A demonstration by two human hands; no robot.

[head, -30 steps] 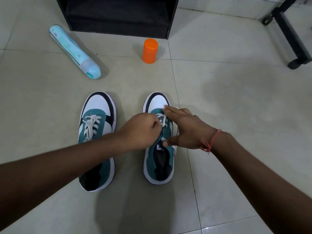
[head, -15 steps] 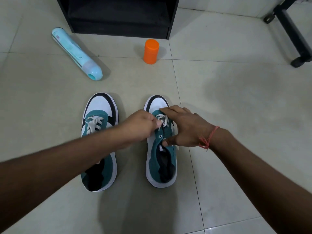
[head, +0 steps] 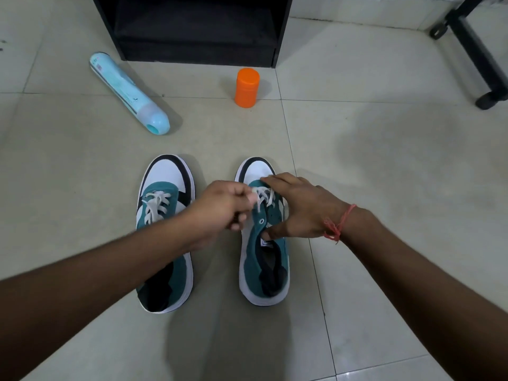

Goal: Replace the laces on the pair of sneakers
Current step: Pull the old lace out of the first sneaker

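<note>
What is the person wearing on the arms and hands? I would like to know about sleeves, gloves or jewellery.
Both forearms are bare as far as the picture shows: no sleeves in view, no gloves. The left hand wears no ring, watch or band that can be seen. At the wrist of the right hand a thin red thread bracelet is tied, with a small knot and short loose ends.

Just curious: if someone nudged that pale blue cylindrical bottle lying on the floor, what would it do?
The pale blue cylindrical bottle lies on its side on smooth floor tiles, so it would probably roll. Its smooth surface may feel slippery. Its weight can't be judged.
</note>
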